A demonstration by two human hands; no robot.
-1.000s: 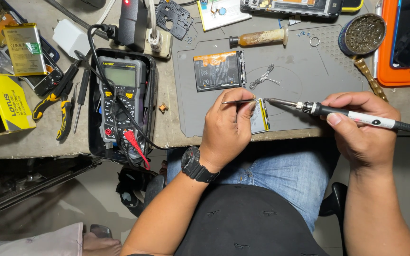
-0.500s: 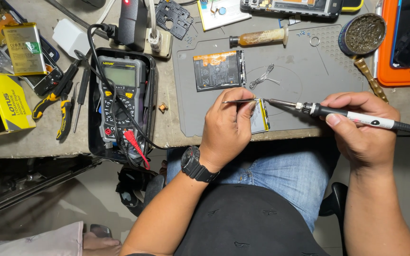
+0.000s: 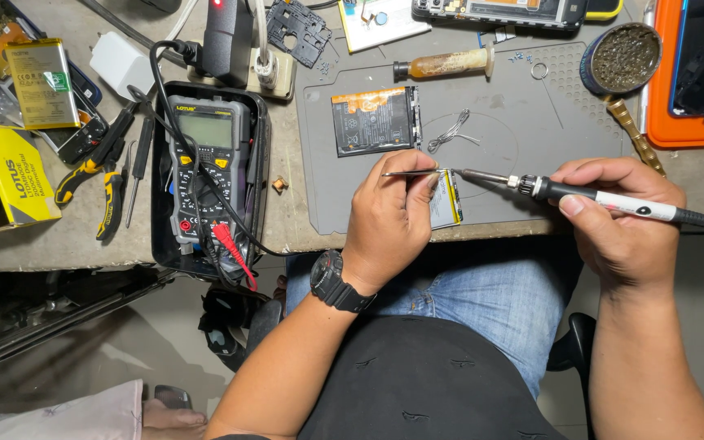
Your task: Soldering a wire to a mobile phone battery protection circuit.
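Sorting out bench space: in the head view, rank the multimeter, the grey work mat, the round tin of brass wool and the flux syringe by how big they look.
1. Grey work mat
2. Multimeter
3 and 4. Round tin of brass wool and flux syringe: the syringe is longer, the tin wider, too alike to rank.

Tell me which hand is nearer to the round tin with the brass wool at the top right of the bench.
Right. The right hand, holding the soldering iron, lies just below the round tin. The left hand, holding tweezers, is further away, down and to the left.
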